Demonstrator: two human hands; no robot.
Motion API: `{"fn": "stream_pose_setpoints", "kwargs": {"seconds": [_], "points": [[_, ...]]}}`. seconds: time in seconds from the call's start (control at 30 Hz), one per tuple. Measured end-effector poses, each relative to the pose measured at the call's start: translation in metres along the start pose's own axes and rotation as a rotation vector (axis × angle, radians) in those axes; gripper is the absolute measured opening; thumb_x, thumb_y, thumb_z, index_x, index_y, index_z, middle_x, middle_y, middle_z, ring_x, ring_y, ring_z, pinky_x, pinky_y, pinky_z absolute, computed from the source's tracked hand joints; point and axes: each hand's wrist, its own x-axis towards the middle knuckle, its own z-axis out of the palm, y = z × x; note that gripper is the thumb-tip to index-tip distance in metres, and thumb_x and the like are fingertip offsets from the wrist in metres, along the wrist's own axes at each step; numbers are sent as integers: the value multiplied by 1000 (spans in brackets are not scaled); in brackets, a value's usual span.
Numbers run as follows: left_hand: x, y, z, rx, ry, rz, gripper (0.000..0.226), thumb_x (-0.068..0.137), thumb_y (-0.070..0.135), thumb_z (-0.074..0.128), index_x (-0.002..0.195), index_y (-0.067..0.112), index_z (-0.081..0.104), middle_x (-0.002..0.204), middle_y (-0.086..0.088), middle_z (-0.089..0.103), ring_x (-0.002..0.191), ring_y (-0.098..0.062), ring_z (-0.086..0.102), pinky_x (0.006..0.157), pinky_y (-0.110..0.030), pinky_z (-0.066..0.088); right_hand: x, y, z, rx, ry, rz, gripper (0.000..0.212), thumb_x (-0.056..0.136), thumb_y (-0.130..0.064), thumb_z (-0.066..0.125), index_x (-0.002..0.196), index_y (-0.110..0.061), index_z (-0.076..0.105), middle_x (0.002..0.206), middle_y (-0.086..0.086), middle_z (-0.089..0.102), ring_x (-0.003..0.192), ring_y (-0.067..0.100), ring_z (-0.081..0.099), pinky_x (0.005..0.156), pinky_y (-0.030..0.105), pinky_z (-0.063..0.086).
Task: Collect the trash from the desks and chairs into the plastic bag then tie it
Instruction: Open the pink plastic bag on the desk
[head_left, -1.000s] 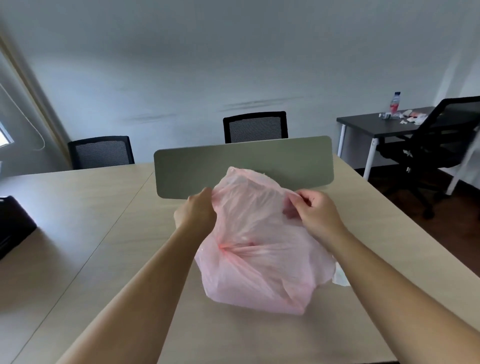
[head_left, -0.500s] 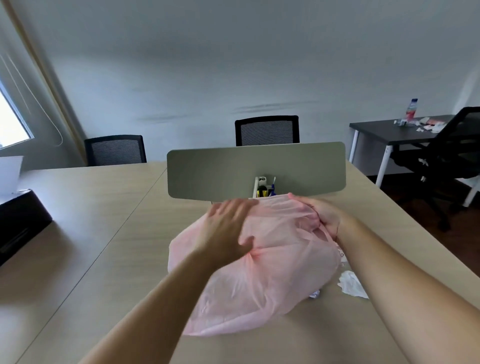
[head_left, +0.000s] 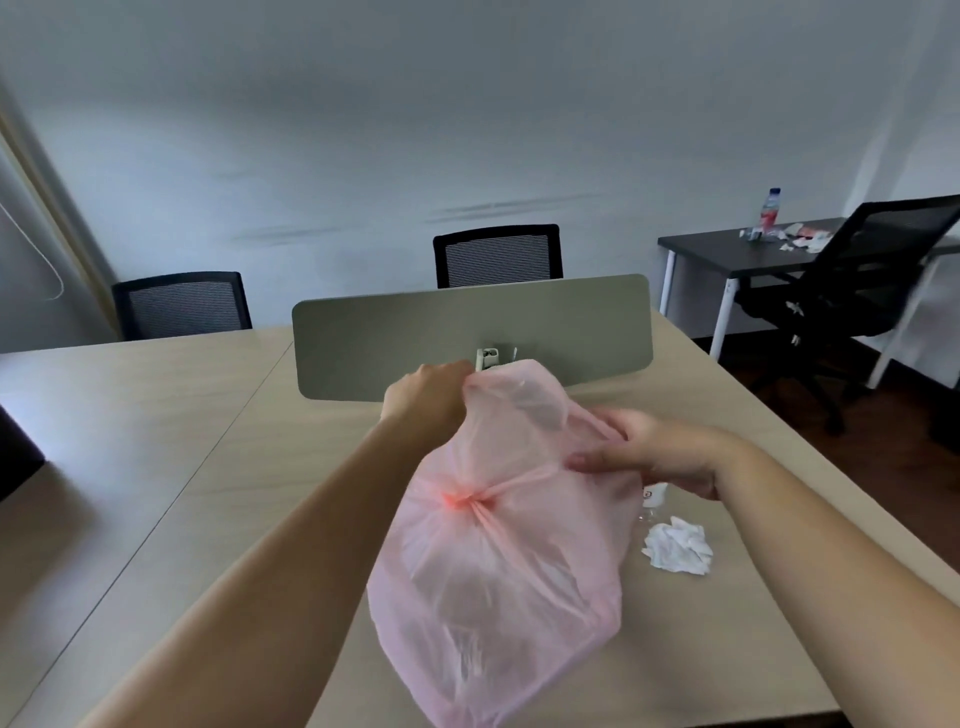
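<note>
- The pink plastic bag lies on the pale counter in front of the person. It sits just short of the grey divider panel.
- The left hand grips the bag's bunched top, its fingers curled round the film and lifting that end a little.
- The right hand lies against the bag's right side. Its fingers are stretched out and loose, and I see no pinch on the film.
- A tight knot gathers the bag about halfway down, so I judge the mouth is not yet open to take anything.
- Trash is still out. A crumpled tissue sits on the counter just beside the bag, and a small white item sits under the right wrist.
- Well apart, the dark counter carries a bottle and paper scraps.
- By my reckoning collecting has barely started. The bag has to be opened, both counters cleared and the chairs checked, and the final tie comes after that.
</note>
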Motion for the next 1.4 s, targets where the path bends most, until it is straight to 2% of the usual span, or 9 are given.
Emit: {"fn": "stream_pose_setpoints", "kwargs": {"seconds": [0.2,0.43,0.53,0.63,0.77,0.93,1.17,1.3,1.4], "points": [[-1,-32,0,-279,-108,94,44,78,-6,38,103,22,61,95,-1,64,99,-29,58,83,-38,49,11,16,-14,866,222,26,38,96,-35,46,103,-4,66,89,13,73,76,23,70,73,35,57],[-34,-58,-10,-332,163,274,55,77,-10,47,108,36,45,140,1,37,98,-24,61,82,-41,53,26,31,-24,880,373,257,44,98,-40,43,96,1,61,71,16,73,86,29,58,75,41,46],[-41,-58,-11,-237,191,313,47,75,-15,39,86,30,48,147,-1,36,87,-29,63,66,-45,53,43,34,-27,775,452,276,42,100,-36,42,111,1,59,99,13,69,89,26,57,86,39,46],[-40,-59,-12,-212,171,303,55,72,-20,36,74,29,60,148,1,40,115,-28,57,76,-44,54,57,26,-28,501,720,149,38,97,-36,47,115,-4,59,105,11,63,79,20,55,77,30,47],[-33,-60,-12,-190,107,192,67,73,-21,36,108,24,70,132,2,55,112,-22,59,91,-38,52,45,-12,-2,-76,808,-328,22,89,-45,57,88,-23,58,92,-9,54,91,11,48,76,26,35],[-35,-49,-18,-233,113,156,59,80,-16,39,123,17,62,125,1,60,85,-17,67,80,-35,56,40,11,49,-717,745,-676,43,67,-60,63,93,-25,59,102,-2,55,96,17,51,84,32,40],[-48,-41,-32,-311,171,114,51,80,-10,39,105,20,72,98,15,64,82,-10,65,77,-24,51,61,55,59,-939,942,-465,76,53,-16,79,120,-23,44,119,8,55,95,32,56,76,37,50],[-50,-44,-43,-329,30,45,49,74,-12,38,66,24,71,77,10,68,71,-4,60,69,-19,46,68,44,52,-411,592,-319,21,80,4,46,82,-6,64,77,4,67,66,23,56,58,25,43],[-52,-60,-48,-372,-118,-41,55,66,-15,38,41,30,56,63,5,64,65,-14,51,64,-23,39,70,37,31,105,415,-98,41,80,12,31,52,-5,56,44,8,50,39,17,42,37,16,33]]}}
